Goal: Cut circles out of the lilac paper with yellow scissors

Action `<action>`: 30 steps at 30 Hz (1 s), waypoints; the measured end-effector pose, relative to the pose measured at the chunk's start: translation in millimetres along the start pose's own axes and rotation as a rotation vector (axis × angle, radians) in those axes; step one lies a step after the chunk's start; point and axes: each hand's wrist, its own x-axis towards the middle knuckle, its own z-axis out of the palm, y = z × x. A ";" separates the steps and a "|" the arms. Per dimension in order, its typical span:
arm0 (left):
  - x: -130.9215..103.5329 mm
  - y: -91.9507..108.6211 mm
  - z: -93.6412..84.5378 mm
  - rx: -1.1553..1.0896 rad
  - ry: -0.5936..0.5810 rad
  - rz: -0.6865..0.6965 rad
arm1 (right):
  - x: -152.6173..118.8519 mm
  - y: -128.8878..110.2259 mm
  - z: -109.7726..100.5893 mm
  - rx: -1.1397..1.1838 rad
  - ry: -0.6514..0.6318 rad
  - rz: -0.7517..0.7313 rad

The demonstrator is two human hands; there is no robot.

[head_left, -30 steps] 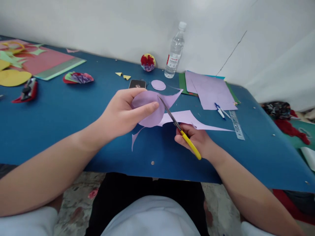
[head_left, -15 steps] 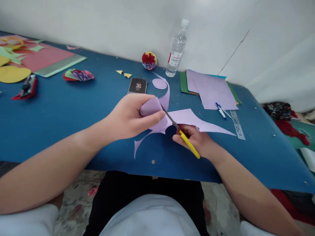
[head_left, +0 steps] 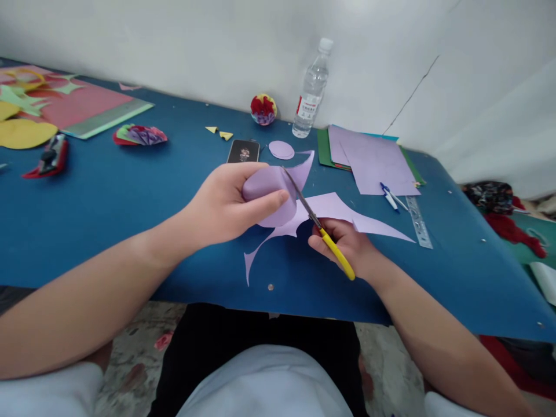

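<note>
My left hand (head_left: 237,202) pinches a curled piece of purple paper (head_left: 266,184) between thumb and fingers. Yellow-handled scissors (head_left: 332,249) are gripped in my right hand (head_left: 347,243), their blades pointing up and left against the paper's right edge. A pointed flap of the purple paper sticks up beyond the blade tips. Under the scissors lies a purple paper offcut (head_left: 324,205) with curved, pointed edges, its thin tail hanging toward the table's front. Two purple paper circles (head_left: 281,149) rest just behind my left hand.
Behind are a phone (head_left: 244,152), a colourful paper ball (head_left: 263,109) and a water bottle (head_left: 310,92). Stacked paper (head_left: 376,156), pens (head_left: 390,198) and a clear ruler (head_left: 419,223) lie right. At left are a folded paper piece (head_left: 139,135), a stapler (head_left: 51,155) and coloured scraps (head_left: 26,134).
The purple flap beyond the blades has swung rightward, and the curled paper has turned in my left hand. The scissors have shifted slightly right; the offcut's hanging tail has moved a little right.
</note>
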 end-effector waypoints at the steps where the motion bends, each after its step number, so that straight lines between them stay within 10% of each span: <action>1: 0.2 -0.6 0.0 0.017 0.002 0.002 | -0.2 0.4 -0.3 -0.008 0.004 0.008; 30: 4.4 -9.4 0.2 0.178 0.001 0.120 | -2.2 -7.0 -2.2 -0.007 -0.016 -0.078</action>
